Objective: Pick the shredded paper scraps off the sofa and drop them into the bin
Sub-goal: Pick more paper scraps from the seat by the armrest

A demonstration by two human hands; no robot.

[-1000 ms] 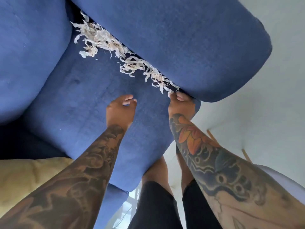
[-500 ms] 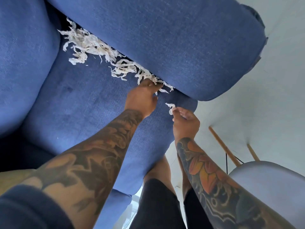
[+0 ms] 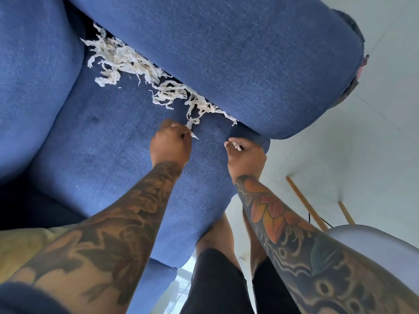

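A blue fabric sofa (image 3: 108, 168) filled most of the view, its seat cushion bare in the middle, a fat armrest (image 3: 238, 55) running along the right and a back cushion (image 3: 34, 75) on the left. Pale floor (image 3: 351, 166) was seen to the right of the sofa, with a light chair seat (image 3: 374, 245) on wooden legs (image 3: 303, 202) near the right forearm. A yellow cushion (image 3: 20, 248) was partly seen at lower left. Dark shorts and bare legs were seen at the bottom.

A long line of shredded paper scraps (image 3: 127, 62) was strung along the crease between seat and armrest, thickest at the far end. The left hand (image 3: 171, 147) was curled over the seat, fingertips pinched on a strand (image 3: 191, 126) hanging from the near end of the line. The right hand (image 3: 246, 158) was closed near the seat's front corner, just apart from the line, with a small scrap (image 3: 236, 146) gripped at the fingertips. Both forearms were tattooed. No readable writing or brand was made out. The bin was not seen.
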